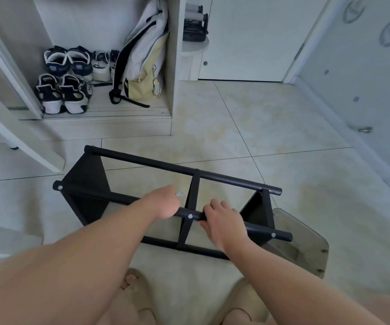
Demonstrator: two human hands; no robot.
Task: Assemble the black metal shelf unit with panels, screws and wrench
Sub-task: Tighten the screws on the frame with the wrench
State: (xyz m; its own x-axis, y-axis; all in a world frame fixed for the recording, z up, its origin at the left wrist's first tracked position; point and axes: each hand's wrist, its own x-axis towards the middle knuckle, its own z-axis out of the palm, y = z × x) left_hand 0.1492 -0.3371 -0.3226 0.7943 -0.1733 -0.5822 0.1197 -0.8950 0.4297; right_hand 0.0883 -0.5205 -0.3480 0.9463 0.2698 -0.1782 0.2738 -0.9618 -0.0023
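Racking risk: shelf unit on its side, mid floor.
My right hand clamps the near tube; my left hand covers it, grip hidden. An uneven pull may twist unfinished joints.

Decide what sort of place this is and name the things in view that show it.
Probably a home entryway: pairs of shoes and a backpack stowed in an open white cabinet, a tiled floor, and a door close by.
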